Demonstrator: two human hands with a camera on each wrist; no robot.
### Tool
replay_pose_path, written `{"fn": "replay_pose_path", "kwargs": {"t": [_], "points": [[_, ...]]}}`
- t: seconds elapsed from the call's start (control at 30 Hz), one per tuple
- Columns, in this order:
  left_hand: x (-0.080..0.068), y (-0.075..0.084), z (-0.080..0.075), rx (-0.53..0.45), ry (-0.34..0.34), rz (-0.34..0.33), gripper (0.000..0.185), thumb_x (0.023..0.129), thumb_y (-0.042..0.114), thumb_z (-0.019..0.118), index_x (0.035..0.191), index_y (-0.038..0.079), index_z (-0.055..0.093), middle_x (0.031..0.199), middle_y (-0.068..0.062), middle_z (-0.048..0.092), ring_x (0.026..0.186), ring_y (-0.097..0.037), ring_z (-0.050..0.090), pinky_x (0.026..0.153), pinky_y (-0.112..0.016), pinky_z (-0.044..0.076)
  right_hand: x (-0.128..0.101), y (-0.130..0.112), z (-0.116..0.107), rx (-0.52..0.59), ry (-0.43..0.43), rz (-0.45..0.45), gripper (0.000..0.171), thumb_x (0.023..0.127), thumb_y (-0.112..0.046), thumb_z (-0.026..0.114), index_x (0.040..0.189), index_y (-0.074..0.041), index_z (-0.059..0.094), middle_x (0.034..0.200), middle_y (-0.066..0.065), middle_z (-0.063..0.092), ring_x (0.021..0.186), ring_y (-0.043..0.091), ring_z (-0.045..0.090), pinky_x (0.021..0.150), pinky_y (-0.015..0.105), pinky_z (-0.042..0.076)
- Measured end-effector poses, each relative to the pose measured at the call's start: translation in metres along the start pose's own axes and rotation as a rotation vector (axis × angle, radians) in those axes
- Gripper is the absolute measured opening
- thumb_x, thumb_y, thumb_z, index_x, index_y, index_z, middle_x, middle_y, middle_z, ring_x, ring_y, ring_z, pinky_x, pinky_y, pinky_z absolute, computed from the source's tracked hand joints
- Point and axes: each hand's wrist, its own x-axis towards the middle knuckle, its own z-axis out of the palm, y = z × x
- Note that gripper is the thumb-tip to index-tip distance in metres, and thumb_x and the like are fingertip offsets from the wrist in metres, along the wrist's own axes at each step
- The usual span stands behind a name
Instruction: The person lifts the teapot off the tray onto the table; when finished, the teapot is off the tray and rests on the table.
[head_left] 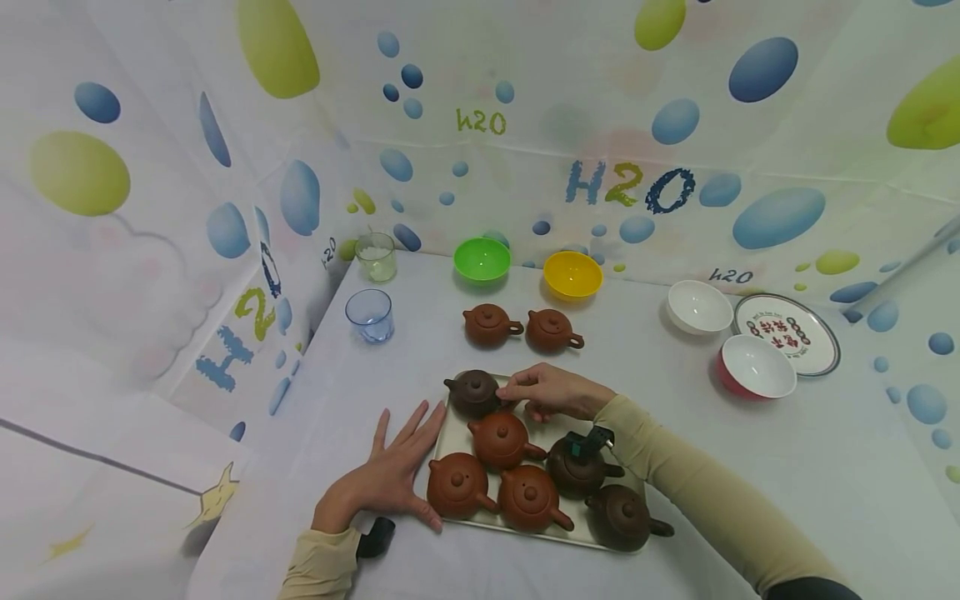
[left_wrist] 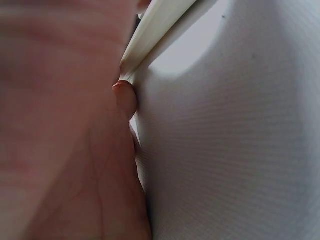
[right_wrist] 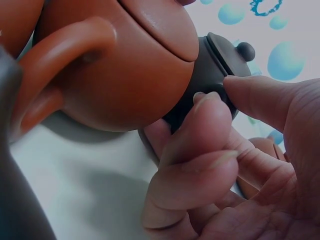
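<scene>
6 clay teapots on a cream tray, lower middle of the head view.

The right hand [head_left: 551,392] pinches the dark brown teapot [head_left: 474,393] at the tray's [head_left: 450,423] upper left corner, fingers curled round its handle side. The left hand [head_left: 390,475] lies flat with fingers spread on the tablecloth, thumb against the tray's left edge. Above, 2 more teapots [head_left: 521,327] stand off the tray; a green bowl [head_left: 482,259] and yellow bowl [head_left: 572,274] look empty, the glass cup [head_left: 377,256] at upper left holds something white.

Dark brown lidded teapot [head_left: 473,392] stands upright at the tray's [head_left: 450,427] far corner.
</scene>
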Motion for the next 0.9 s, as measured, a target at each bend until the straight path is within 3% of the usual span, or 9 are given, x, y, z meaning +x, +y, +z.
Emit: {"fn": "replay_pose_path", "kwargs": {"t": [0.53,0.73,0.9], "points": [[0.001,0.002,-0.001,-0.012,-0.013,-0.003,0.157,0.057,0.058,0.102,0.173,0.007,0.008,0.183,-0.013,0.008,0.169,-0.041,0.001,0.122,-0.077,-0.018,-0.001,0.001,0.002,0.021,0.031,-0.006,0.023,0.108,-0.03,0.063,0.11,-0.009,0.073,0.089,0.002,0.062,0.057,0.008,0.052,0.055,0.021,0.039],[0.0,0.004,-0.001,-0.004,-0.015,-0.011,0.157,0.057,0.058,0.102,0.173,0.007,0.009,0.183,-0.014,0.008,0.169,-0.041,0.002,0.123,-0.077,-0.018,-0.004,-0.002,-0.001,-0.001,0.046,-0.015,0.029,0.108,-0.032,0.064,0.113,-0.005,0.072,0.09,0.002,0.062,0.058,0.009,0.053,0.058,0.022,0.04],[0.0,0.002,-0.001,-0.005,-0.016,-0.017,0.158,0.057,0.059,0.102,0.173,0.008,0.009,0.183,-0.013,0.008,0.169,-0.04,0.001,0.123,-0.077,-0.019,-0.01,-0.011,-0.005,-0.018,0.048,-0.032,0.031,0.109,-0.032,0.063,0.116,-0.003,0.071,0.081,0.002,0.06,0.059,0.012,0.052,0.062,0.026,0.039]]}}
